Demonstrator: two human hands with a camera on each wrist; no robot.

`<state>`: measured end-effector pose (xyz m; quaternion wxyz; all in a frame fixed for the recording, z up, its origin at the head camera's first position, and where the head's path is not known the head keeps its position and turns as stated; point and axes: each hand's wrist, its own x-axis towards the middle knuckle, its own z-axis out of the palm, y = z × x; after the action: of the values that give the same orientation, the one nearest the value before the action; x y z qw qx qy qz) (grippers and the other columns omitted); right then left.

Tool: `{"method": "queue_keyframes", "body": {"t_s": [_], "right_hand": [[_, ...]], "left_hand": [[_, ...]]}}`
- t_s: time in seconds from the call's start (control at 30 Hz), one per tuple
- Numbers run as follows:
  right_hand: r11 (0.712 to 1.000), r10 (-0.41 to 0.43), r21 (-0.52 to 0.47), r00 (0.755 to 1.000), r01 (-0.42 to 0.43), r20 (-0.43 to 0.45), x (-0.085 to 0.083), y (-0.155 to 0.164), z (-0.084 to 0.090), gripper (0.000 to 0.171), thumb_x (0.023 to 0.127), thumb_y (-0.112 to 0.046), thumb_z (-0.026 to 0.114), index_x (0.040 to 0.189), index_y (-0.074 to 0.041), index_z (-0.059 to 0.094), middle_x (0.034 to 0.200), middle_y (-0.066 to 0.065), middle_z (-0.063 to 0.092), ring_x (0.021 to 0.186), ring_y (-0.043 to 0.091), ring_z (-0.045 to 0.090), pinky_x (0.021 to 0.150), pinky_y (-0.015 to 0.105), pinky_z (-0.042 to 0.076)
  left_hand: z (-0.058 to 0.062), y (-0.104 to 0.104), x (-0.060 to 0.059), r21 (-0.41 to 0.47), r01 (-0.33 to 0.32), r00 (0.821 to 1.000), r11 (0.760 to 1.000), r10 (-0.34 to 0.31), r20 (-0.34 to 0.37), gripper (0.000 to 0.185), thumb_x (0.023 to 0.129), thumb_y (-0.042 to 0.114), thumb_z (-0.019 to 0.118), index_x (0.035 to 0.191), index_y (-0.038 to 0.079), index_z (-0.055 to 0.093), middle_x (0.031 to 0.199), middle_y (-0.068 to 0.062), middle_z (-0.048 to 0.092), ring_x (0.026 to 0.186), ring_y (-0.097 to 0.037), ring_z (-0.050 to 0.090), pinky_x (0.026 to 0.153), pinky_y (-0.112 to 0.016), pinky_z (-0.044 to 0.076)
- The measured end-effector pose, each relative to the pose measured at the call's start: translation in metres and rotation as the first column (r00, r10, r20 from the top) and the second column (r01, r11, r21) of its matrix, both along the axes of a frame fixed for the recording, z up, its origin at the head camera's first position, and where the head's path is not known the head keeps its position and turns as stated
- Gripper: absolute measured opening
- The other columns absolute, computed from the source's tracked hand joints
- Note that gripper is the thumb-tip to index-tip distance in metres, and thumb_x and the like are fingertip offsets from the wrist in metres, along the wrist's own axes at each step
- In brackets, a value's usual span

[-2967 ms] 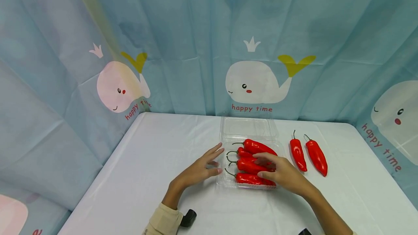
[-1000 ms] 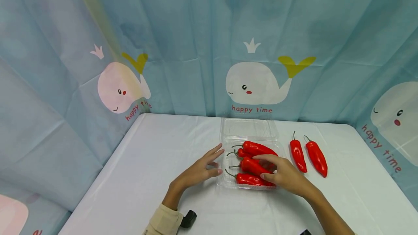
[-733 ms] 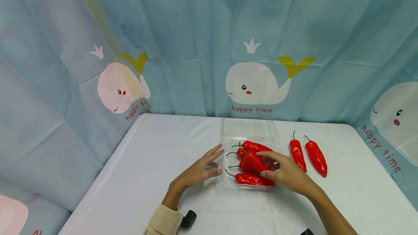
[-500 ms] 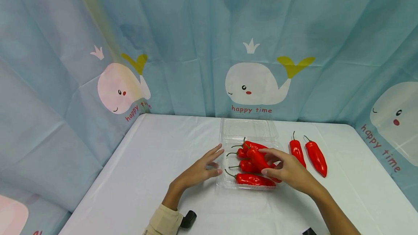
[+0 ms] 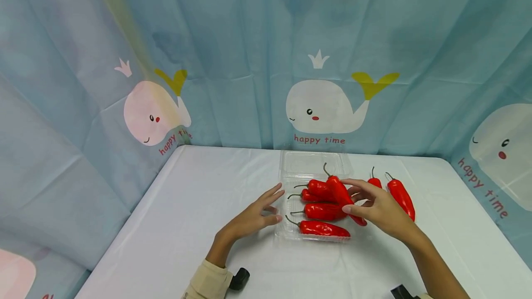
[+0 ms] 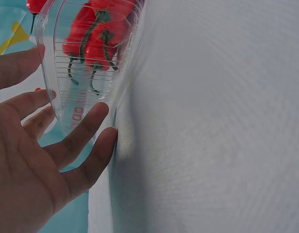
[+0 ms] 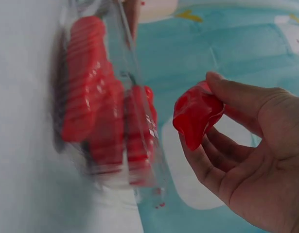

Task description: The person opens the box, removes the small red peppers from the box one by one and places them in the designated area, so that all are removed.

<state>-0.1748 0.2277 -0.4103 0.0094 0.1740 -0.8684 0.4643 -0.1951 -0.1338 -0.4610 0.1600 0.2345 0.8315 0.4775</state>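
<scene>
In the head view my right hand (image 5: 380, 206) pinches a red pepper (image 5: 339, 191) between thumb and fingers, its green stem pointing up and away. The pepper is raised, tilted, over the right side of a clear plastic clamshell box (image 5: 283, 230). Inside the box lie several more red peppers (image 5: 324, 229), stems to the left. The right wrist view shows the held pepper's tip (image 7: 193, 116) end-on, apart from the box wall. My left hand (image 5: 256, 211) has its fingers spread at the box's left side; in the left wrist view, fingertips (image 6: 101, 109) are right at the clear wall.
The box's open lid (image 5: 316, 163) lies flat behind it. Two more red peppers lie on the white table (image 5: 208, 188) to the right; one pepper (image 5: 401, 197) shows well, the other (image 5: 375, 182) is partly behind my right hand. A blue whale-print curtain (image 5: 241, 59) borders the table.
My right hand has taken hold of one pepper in the box, turned its stem upward and lifted it up and to the right. The left hand has stayed in place.
</scene>
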Motion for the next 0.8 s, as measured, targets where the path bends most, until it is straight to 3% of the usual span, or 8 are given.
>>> {"method": "queue_keyframes", "body": {"t_s": [0.17, 0.33, 0.57, 0.8], "right_hand": [[0.998, -0.057, -0.001, 0.998, 0.057, 0.014, 0.001, 0.014, 0.009, 0.062, 0.094, -0.027, 0.083, 0.150, -0.018, 0.059, 0.127, 0.016, 0.068, 0.106, 0.028, 0.068, 0.070, 0.033, 0.063], [0.996, -0.088, -0.010, 0.996, 0.088, 0.018, 0.001, 0.029, 0.016, 0.061, 0.097, -0.026, 0.079, 0.153, -0.020, 0.056, 0.130, 0.016, 0.066, 0.102, 0.018, 0.069, 0.069, 0.035, 0.063], [0.989, -0.146, 0.019, 0.988, 0.148, -0.057, -0.001, 0.048, 0.018, 0.063, 0.098, -0.024, 0.078, 0.156, -0.017, 0.053, 0.132, 0.018, 0.067, 0.100, 0.000, 0.067, 0.077, 0.025, 0.060], [0.975, -0.219, 0.022, 0.975, 0.219, -0.027, -0.004, 0.065, 0.018, 0.068, 0.100, -0.027, 0.075, 0.160, -0.014, 0.047, 0.138, 0.025, 0.063, 0.099, -0.008, 0.062, 0.072, 0.032, 0.064]], "left_hand": [[-0.001, 0.000, 0.000, -0.004, -0.002, 1.000, 1.000, 0.002, 0.002, 0.073, 0.103, 0.030, 0.063, 0.168, 0.017, 0.033, 0.178, 0.007, 0.016, 0.132, -0.029, 0.062, 0.106, -0.057, 0.053], [-0.002, 0.000, 0.000, -0.002, -0.004, 1.000, 1.000, 0.004, 0.003, 0.073, 0.103, 0.029, 0.063, 0.168, 0.017, 0.033, 0.178, 0.007, 0.016, 0.132, -0.029, 0.062, 0.107, -0.059, 0.052], [-0.003, 0.000, 0.000, 0.007, -0.008, 1.000, 1.000, 0.008, 0.008, 0.073, 0.103, 0.028, 0.064, 0.168, 0.018, 0.034, 0.178, 0.009, 0.017, 0.132, -0.029, 0.062, 0.107, -0.059, 0.052], [-0.001, 0.000, 0.000, 0.016, 0.000, 1.000, 1.000, 0.000, 0.005, 0.073, 0.103, 0.025, 0.064, 0.168, 0.016, 0.033, 0.179, 0.003, 0.015, 0.132, -0.031, 0.062, 0.106, -0.058, 0.053]]}}
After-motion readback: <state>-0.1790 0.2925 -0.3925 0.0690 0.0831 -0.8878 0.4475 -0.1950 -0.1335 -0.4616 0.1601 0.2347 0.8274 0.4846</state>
